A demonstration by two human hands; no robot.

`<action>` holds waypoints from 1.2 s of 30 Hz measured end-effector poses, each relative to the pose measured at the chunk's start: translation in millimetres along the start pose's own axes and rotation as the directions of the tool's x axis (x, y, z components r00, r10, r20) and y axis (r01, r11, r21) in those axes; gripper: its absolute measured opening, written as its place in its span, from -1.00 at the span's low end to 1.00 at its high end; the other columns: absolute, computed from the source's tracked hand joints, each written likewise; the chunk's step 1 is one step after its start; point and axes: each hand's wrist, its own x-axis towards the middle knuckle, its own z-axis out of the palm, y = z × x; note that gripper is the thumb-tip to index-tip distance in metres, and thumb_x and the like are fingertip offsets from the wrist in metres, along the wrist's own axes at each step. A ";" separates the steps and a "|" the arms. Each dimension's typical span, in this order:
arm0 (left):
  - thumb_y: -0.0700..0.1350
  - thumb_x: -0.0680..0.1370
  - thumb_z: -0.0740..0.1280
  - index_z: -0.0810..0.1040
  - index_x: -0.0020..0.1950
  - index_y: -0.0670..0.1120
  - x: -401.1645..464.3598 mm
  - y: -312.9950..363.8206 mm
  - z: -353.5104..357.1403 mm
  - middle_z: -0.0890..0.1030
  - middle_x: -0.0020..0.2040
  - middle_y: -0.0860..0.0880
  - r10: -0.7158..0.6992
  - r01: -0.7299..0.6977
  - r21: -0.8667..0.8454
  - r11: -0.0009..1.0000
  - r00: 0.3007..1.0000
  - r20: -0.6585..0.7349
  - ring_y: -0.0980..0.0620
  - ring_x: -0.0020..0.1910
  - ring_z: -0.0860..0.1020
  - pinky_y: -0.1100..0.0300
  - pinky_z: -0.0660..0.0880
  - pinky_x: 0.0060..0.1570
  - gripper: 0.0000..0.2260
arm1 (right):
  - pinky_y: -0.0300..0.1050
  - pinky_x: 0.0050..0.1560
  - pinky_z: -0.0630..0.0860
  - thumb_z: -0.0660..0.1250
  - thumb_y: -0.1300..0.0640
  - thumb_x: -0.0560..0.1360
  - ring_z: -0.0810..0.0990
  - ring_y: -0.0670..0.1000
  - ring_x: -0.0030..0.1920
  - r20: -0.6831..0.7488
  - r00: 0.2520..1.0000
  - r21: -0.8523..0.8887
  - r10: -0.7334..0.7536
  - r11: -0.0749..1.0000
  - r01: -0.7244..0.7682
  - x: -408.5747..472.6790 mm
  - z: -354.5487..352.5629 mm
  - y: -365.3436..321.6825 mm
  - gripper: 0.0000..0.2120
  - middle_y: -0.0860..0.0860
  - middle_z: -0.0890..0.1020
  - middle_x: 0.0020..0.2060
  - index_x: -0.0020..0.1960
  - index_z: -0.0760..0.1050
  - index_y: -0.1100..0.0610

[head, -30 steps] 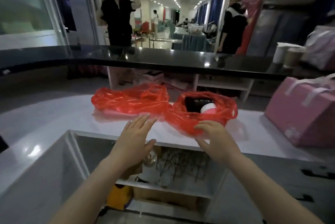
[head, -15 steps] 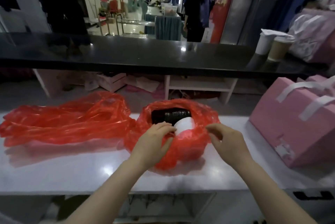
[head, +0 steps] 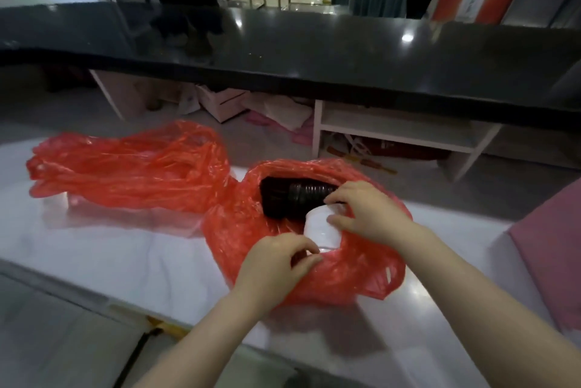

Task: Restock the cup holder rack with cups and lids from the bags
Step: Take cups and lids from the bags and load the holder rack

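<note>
Nearest the camera, the left hand (head: 276, 262) is pinching the near rim of the open red bag (head: 345, 274), thumb and fingers closed on the plastic, while just beyond it the right hand (head: 367, 214) is grasping the white stack of cups (head: 320, 230) between thumb and fingers inside that bag's mouth. The black stack of lids (head: 292, 199) is lying on its side in the same bag, touching the white stack, all on the white counter (head: 125, 249). Farther left a second red bag (head: 132, 167) is lying crumpled, and behind both the black countertop (head: 314, 51) is running across the view.
</note>
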 end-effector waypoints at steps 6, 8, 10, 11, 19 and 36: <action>0.33 0.21 0.45 0.47 0.22 0.14 -14.7 -3.2 -12.6 0.40 -0.13 0.28 -0.023 0.016 0.038 0.999 0.982 0.186 0.25 -0.17 0.41 0.27 0.38 -0.14 -0.36 | -0.07 0.06 0.42 0.27 -0.16 0.50 0.47 0.00 0.07 -0.045 0.996 0.028 0.075 0.997 -0.074 -5.7 17.4 9.6 -0.67 -0.07 0.58 0.02 0.19 0.52 -0.04; 0.29 0.23 0.44 0.33 0.33 0.13 -19.8 -1.6 -9.6 0.42 0.05 0.25 -0.054 -0.018 0.237 0.971 0.955 0.292 0.19 -0.04 0.44 0.16 0.41 -0.03 -0.28 | -0.04 -0.10 0.45 0.23 -0.18 0.51 0.48 -0.03 -0.09 -0.033 0.994 0.046 0.108 0.993 -0.107 -8.0 19.7 10.5 -0.68 -0.10 0.57 -0.12 0.15 0.50 -0.04; 0.01 0.35 0.44 0.33 0.32 0.05 -21.5 0.2 -2.0 0.46 0.13 0.10 -0.070 -0.028 0.388 0.921 0.969 0.237 0.01 0.03 0.49 0.08 0.40 -0.03 -0.42 | -0.07 -0.24 0.43 0.21 -0.20 0.51 0.47 -0.06 -0.23 -0.006 0.990 0.060 0.140 0.988 -0.139 -10.3 21.9 11.7 -0.71 -0.13 0.52 -0.26 0.07 0.47 -0.03; -0.13 0.35 0.40 0.39 0.25 -0.01 -21.6 2.0 0.8 0.50 0.08 0.05 -0.072 -0.005 0.407 0.914 0.982 0.175 -0.06 -0.02 0.52 0.07 0.39 -0.11 -0.52 | -0.09 -0.29 0.39 0.21 -0.20 0.50 0.47 -0.07 -0.26 -0.001 0.989 0.064 0.150 0.987 -0.149 -11.7 23.5 11.7 -0.73 -0.12 0.51 -0.29 0.02 0.46 -0.03; -0.41 0.14 0.34 0.49 -0.26 -0.10 -22.4 -10.1 11.2 0.55 -0.42 -0.01 -0.103 0.142 0.345 0.928 0.986 -0.129 -0.15 -0.48 0.50 0.14 0.35 -0.39 -0.71 | -0.04 -0.30 0.42 0.22 -0.21 0.45 0.51 -0.05 -0.27 0.018 0.972 0.171 0.234 0.957 -0.234 -39.0 34.4 13.8 -0.78 -0.08 0.54 -0.32 -0.17 0.38 -0.07; 0.14 0.63 0.08 0.62 -0.11 0.01 -12.6 -18.3 -10.0 0.68 -0.14 0.07 -0.500 0.561 -0.257 0.787 0.823 0.269 0.08 -0.09 0.63 0.24 0.50 -0.10 -0.61 | -0.07 -0.29 0.40 0.33 -0.14 0.46 0.53 -0.03 -0.26 0.026 0.928 0.455 0.371 0.823 -0.341 -53.2 36.5 3.7 -0.78 -0.01 0.58 -0.21 -0.12 0.42 0.00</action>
